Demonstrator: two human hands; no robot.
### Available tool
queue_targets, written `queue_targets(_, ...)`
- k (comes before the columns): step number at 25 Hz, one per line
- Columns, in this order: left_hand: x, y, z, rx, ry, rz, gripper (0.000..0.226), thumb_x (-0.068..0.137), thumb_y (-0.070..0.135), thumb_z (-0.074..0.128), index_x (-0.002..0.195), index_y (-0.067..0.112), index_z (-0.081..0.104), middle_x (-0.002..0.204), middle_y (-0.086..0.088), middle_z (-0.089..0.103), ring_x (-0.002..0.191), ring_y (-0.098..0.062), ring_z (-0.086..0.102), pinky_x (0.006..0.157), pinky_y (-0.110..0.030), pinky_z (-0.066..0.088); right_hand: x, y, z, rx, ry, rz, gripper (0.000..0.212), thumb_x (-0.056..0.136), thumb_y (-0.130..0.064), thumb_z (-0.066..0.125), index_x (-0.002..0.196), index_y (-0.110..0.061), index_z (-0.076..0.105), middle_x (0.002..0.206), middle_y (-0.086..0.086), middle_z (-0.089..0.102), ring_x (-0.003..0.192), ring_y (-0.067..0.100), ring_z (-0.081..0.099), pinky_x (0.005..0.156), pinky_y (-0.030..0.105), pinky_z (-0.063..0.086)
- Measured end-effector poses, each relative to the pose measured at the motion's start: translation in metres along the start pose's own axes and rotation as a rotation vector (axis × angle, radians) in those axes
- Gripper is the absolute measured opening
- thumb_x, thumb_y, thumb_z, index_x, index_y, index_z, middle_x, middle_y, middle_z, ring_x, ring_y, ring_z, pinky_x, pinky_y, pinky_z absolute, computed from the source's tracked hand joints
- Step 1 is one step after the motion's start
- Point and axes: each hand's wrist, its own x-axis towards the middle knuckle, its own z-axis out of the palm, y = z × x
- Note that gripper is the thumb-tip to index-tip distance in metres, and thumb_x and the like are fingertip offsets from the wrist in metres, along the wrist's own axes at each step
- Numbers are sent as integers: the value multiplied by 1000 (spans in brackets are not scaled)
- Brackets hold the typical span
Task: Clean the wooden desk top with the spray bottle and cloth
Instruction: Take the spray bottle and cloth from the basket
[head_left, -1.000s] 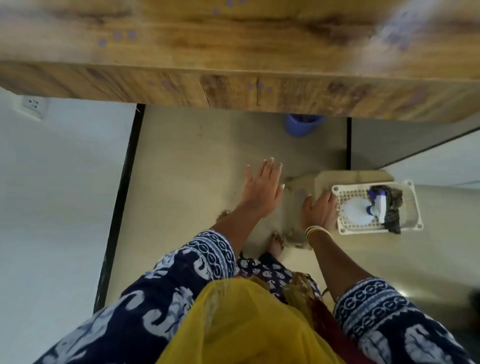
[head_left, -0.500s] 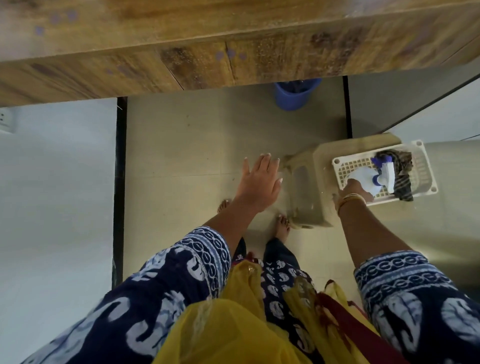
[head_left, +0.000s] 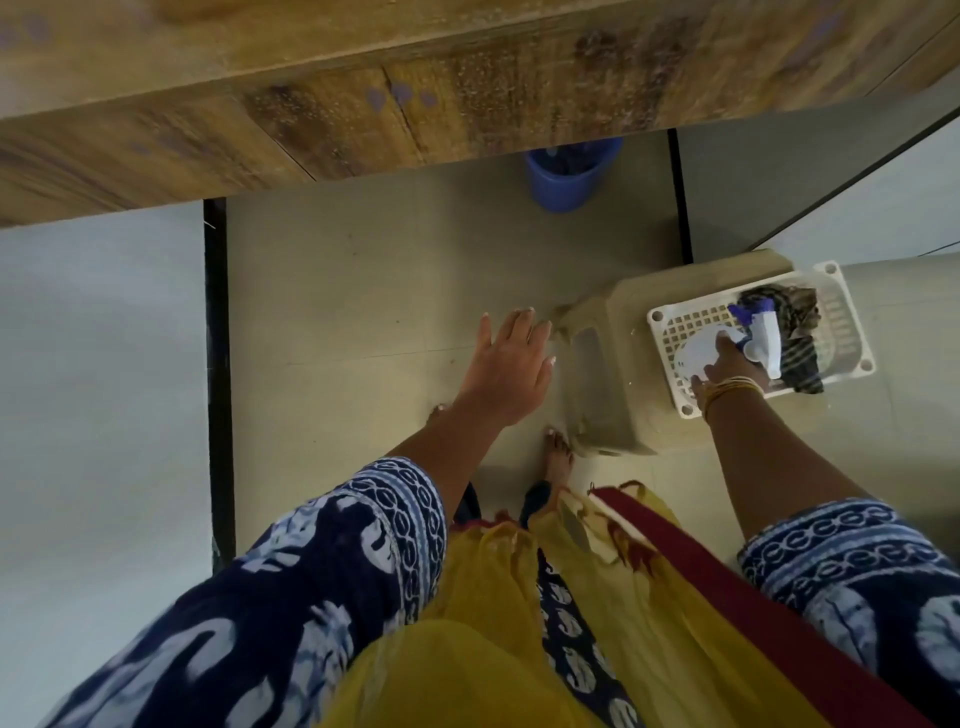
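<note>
a person stands at the desk edge, bare floor open between it and the feet, one blue bucket beneath. the right hand grasps the one spray bottle in the one white basket on a stool, one cloth touching it. the left hand hangs open, fingers spread, holding nothing.

— Where's the spray bottle?
— White, blue-nozzled, lying at three o'clock in a white basket.
— The cloth?
— Dark, striped, crumpled beside it.
— The wooden worktop?
— Twelve o'clock, purple-spotted.
</note>
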Motion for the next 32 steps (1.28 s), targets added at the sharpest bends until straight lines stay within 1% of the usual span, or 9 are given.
queue_targets(4, 6, 15, 0, -37, 2, -3, 45, 99, 34, 36, 135, 9, 47, 141, -15, 46, 131, -29, 44, 109, -57, 32, -13, -2, -3, -118, 68, -176, 34, 86, -32, 71, 115, -20, 58, 108, 2, 63, 107, 25, 63, 93, 40, 52)
queue_targets(8, 18, 31, -2, -83, -5, -3, 42, 99, 32, 37, 131, 8, 50, 137, -14, 50, 126, -28, 48, 107, -55, 33, -30, -6, -10, -289, 138, -363, 43, 85, -43, 71, 118, -15, 63, 104, -3, 65, 92, 14, 63, 83, 26, 50)
queue_targets(12, 36, 48, -10, -152, -56, 38, 41, 100, 32, 36, 132, 10, 48, 134, -12, 50, 119, -28, 51, 98, -46, 41, -35, -11, -19, -411, 96, -471, 44, 83, -47, 71, 113, -16, 64, 103, -1, 68, 89, 15, 64, 82, 29, 53)
queue_targets(15, 47, 58, -15, -185, -102, 60, 40, 100, 31, 36, 132, 9, 48, 133, -12, 51, 116, -28, 52, 94, -44, 44, -38, -20, -24, -431, -57, -332, 37, 85, -46, 70, 106, -16, 65, 98, 0, 66, 85, 16, 61, 79, 29, 47)
queue_targets(18, 58, 62, -19, -169, -102, 75, 39, 100, 30, 37, 131, 9, 50, 130, -12, 53, 113, -28, 54, 93, -43, 44, -40, -25, -27, -324, -170, -156, 28, 82, -45, 73, 91, -22, 60, 89, -4, 67, 78, 12, 63, 77, 30, 52)
queue_targets(21, 75, 70, -17, -169, -128, 134, 34, 100, 27, 40, 126, 9, 53, 123, -12, 56, 109, -29, 56, 90, -41, 43, -38, -15, -31, -133, -121, -81, 25, 79, -41, 77, 89, -25, 61, 87, -4, 69, 78, 13, 67, 78, 32, 56)
queue_targets(25, 108, 86, -12, -134, -193, 229, 33, 100, 23, 42, 128, 8, 52, 122, -12, 59, 107, -29, 59, 85, -39, 44, -14, -6, -36, -16, -31, 2, 25, 70, -37, 78, 80, -17, 68, 95, 6, 75, 78, 20, 69, 81, 37, 58)
queue_targets(28, 132, 110, -2, -122, -285, 274, 35, 99, 20, 41, 134, 13, 47, 127, -11, 57, 108, -29, 59, 84, -39, 44, 5, -2, -40, -21, -27, 19, 15, 73, -31, 70, 72, -16, 69, 81, 0, 70, 65, 16, 58, 72, 32, 52)
queue_targets(32, 173, 142, 13, -165, -341, 310, 44, 96, 15, 42, 140, 18, 41, 137, -9, 50, 112, -32, 56, 83, -40, 44, 24, 7, -44, 21, -62, 12, 15, 78, -26, 66, 82, -12, 70, 78, -2, 70, 66, 16, 60, 65, 30, 53)
